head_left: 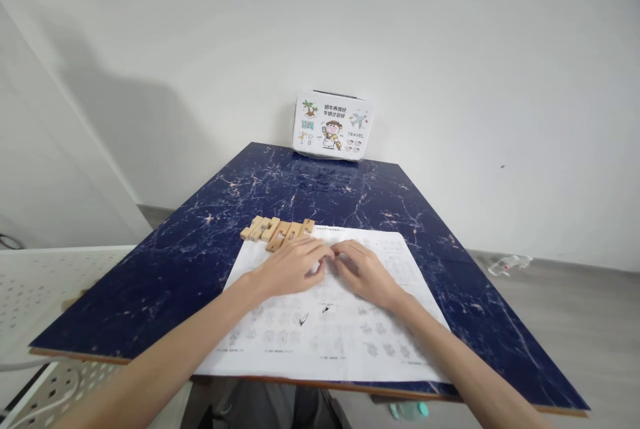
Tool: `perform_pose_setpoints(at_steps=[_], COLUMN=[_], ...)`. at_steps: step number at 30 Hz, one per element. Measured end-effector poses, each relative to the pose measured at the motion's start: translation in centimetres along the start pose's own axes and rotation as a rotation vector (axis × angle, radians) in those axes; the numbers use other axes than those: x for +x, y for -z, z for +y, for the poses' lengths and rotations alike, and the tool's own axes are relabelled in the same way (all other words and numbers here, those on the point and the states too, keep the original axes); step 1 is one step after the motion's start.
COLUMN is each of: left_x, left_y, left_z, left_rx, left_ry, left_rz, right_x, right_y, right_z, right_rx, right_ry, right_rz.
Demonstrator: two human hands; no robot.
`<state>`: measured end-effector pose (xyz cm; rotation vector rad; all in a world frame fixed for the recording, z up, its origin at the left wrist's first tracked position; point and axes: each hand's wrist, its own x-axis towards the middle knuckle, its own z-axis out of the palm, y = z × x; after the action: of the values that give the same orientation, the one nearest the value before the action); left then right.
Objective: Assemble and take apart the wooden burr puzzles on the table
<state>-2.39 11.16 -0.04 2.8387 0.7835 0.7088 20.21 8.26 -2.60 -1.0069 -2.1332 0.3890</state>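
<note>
The left hand [295, 268] and the right hand [364, 272] meet over the middle of the sheet [345, 342], fingertips together or very nearly so. Both are half curled, thumbs drawn in towards the fingers, with a gap showing between the left thumb and forefinger. I cannot tell whether anything small is pinched where the tips meet; the fingers hide it.

The relation that counts is with the blocks [278, 236]. They lie in a side-by-side row at the sheet's far left corner, beyond the left hand and to its left. The left hand is clearly nearer: its knuckles overlap the row's near edge in this view, though whether they touch is unclear. The right hand is well apart from them. Each long axis mostly slants away and rightward, while the row runs across the table [350, 192].

Two small dark bits, one [303, 319] left of the other [327, 309], lie on the sheet, nearer the person than either hand, roughly below the left palm and the meeting fingertips
</note>
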Motion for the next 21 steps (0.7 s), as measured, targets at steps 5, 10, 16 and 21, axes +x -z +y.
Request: perform_pose_setpoints(at_steps=[5, 10, 16, 21], left_x=[-0.30, -0.36, -0.43, -0.49], left_y=[-0.56, -0.35, -0.51, -0.53], left_z=[1.26, 1.19, 1.03, 0.78], left_rx=[0.051, 0.098, 0.155, 0.135], left_ry=[0.020, 0.020, -0.018, -0.038], left_rz=[-0.150, -0.158, -0.129, -0.110], right_x=[-0.19, -0.29, -0.30, -0.38], right_y=[0.07, 0.08, 0.17, 0.12], right_z=[-0.61, -0.72, -0.72, -0.53], right_rx=[-0.014, -0.017, -0.010, -0.019], right_ry=[0.028, -0.015, -0.051, -0.035], right_rz=[-0.070, -0.062, -0.069, -0.062])
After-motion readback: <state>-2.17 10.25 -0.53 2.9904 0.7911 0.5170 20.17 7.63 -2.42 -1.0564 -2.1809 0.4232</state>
